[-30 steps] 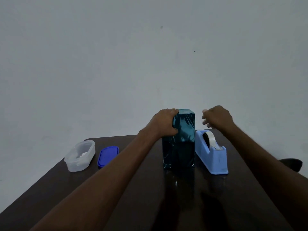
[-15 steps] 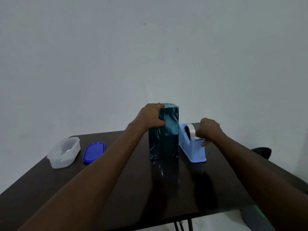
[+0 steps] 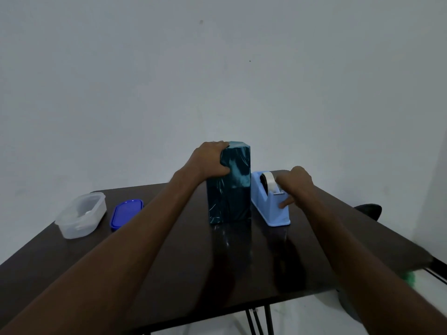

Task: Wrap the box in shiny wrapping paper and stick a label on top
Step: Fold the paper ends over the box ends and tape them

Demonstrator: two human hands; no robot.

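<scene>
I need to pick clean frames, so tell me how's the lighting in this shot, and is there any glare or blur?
Head view: dim, flat light with a grey cast. The dark table mirrors the teal wrapped box. Pale glare streaks the foil just right of the left hand. The right hand at the tape dispenser looks slightly soft, and the table's right edge is smeared.

On a dark table (image 3: 169, 274) a tall box (image 3: 229, 189) wrapped in shiny teal paper stands upright, the left hand (image 3: 210, 160) gripping its upper left edge. Just to its right sits a light blue tape dispenser (image 3: 271, 206), where the right hand (image 3: 295, 184) rests at the cutter end, fingers curled over it and thumb on its side. At far left a clear tub (image 3: 81, 215) lies beside a blue lid (image 3: 126, 212).
</scene>
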